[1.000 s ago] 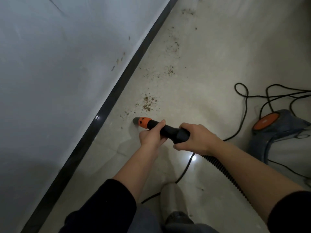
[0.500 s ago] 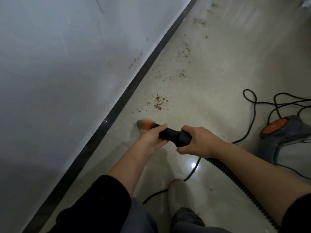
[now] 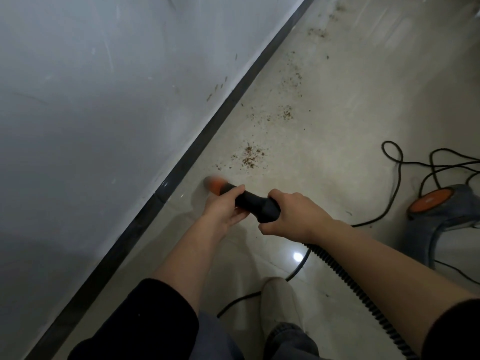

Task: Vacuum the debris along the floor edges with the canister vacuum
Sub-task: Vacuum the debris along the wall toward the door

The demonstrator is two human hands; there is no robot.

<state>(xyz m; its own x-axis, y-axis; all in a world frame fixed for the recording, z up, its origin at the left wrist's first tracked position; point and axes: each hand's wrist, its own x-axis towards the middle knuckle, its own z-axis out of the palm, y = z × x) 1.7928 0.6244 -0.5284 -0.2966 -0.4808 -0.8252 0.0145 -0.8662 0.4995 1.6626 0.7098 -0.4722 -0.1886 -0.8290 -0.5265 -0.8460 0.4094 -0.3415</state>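
Both my hands grip the black vacuum nozzle point(image 3: 255, 203). My left hand point(image 3: 224, 207) holds it near the blurred orange tip point(image 3: 214, 184), and my right hand point(image 3: 293, 216) wraps its rear, where the ribbed hose point(image 3: 363, 289) leaves. The tip points at the floor close to the black baseboard point(image 3: 181, 165). A patch of brown debris point(image 3: 250, 157) lies just beyond the tip, and more crumbs point(image 3: 287, 114) trail along the floor edge toward the far end. The grey canister vacuum point(image 3: 446, 219) with an orange disc sits at the right.
A white wall point(image 3: 104, 100) fills the left side. A black power cord point(image 3: 415, 162) loops on the tiled floor near the canister and runs under my arms. My light shoe point(image 3: 280, 300) stands on the floor below the hands.
The nozzle tip has shifted slightly left toward the baseboard and is motion-blurred. The view has moved forward along the wall, so more debris shows farther ahead.
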